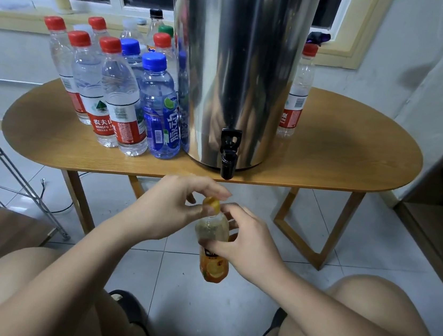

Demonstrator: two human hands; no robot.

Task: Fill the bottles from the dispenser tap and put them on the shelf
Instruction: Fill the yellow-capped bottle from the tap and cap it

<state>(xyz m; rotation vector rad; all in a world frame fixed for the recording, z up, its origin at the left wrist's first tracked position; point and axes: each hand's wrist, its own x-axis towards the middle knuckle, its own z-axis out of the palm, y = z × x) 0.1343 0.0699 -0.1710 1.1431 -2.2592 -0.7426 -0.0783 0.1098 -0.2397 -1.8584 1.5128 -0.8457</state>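
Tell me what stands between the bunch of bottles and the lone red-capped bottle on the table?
The steel dispenser, its black tap in front, stands between them, as the head view shows.

Head view, looking down, close over table (325, 177)

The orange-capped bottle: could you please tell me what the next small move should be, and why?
Probably twist the cap off with the left hand, which pinches it while the right hand grips the bottle below the tap; its fill level is unclear.
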